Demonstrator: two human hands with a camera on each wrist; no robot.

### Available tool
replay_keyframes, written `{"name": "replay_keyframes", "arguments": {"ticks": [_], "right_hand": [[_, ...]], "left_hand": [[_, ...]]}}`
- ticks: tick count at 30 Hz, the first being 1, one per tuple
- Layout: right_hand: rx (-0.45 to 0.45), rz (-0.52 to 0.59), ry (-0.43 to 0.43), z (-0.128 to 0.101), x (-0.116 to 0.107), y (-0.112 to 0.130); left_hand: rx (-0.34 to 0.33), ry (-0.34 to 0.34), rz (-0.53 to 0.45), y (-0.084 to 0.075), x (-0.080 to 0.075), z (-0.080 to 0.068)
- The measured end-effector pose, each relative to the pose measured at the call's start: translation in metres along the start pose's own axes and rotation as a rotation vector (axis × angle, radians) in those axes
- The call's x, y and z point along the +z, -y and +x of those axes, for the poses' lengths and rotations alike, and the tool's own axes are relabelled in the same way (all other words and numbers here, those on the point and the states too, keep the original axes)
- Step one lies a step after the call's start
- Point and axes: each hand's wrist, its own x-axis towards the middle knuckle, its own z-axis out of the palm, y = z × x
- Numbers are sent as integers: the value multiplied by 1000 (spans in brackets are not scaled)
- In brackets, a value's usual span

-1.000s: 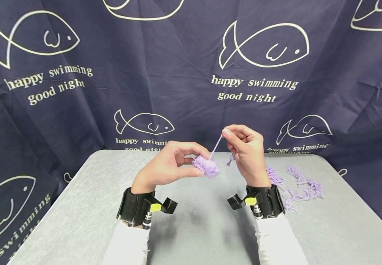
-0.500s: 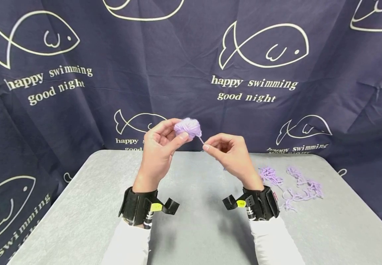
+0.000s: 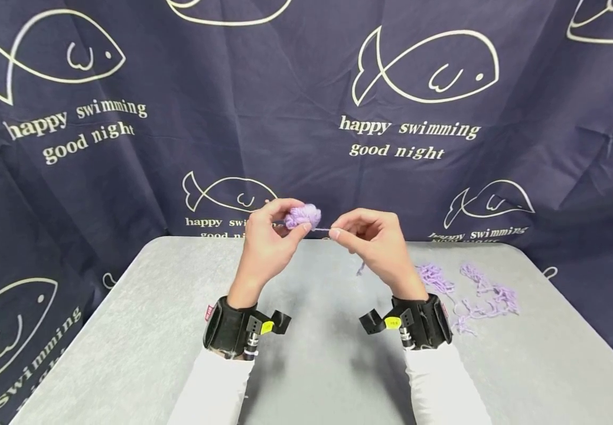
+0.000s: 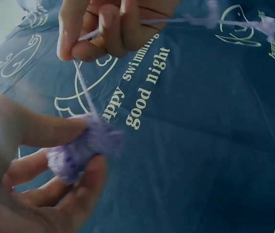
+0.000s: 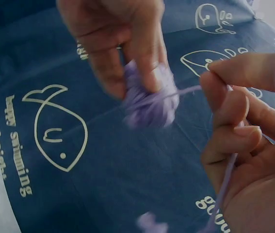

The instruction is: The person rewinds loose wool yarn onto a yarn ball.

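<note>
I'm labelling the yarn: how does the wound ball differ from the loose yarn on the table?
The yarn ball is compact; the loose yarn sprawls in tangled strands. The yarn ball is held up in the left hand; the loose yarn lies on the table. Both are light purple.

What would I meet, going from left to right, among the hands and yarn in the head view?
Left hand, yarn ball, taut strand, right hand, loose yarn.
</note>
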Motion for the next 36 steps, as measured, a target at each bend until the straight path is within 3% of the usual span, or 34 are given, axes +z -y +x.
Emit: {"name": "replay_keyframes", "arguments": {"ticks": [5,9,14,19,22,25,29,32,36], "right_hand": [[13,160,-92,2,-3,-3],[11,328,-158,4,-4,-6],[66,418,-247,4,-5,-8],[106,378,-280,5,-7,-11],[120,286,-256,7,-7,-13],[124,190,-197,9,-4,-16],[131,101,-110,11,-1,-16],[157,25,-42,10,-1,-14],[177,-61,33,6,1,-13]], "left_hand": [[-74,256,123,-1,-1,-1],[-87,484,137,-1,-3,-3],[-103,705,-72,1,-7,-5],[-93,793,-323,-3,-9,-4],[-92,761,-449,-5,-10,-2],[-79,661,-552,-6,-11,0],[-63,436,-628,-7,-9,3],[-91,244,-663,-6,-6,6],[-132,45,-647,-3,0,6]]}}
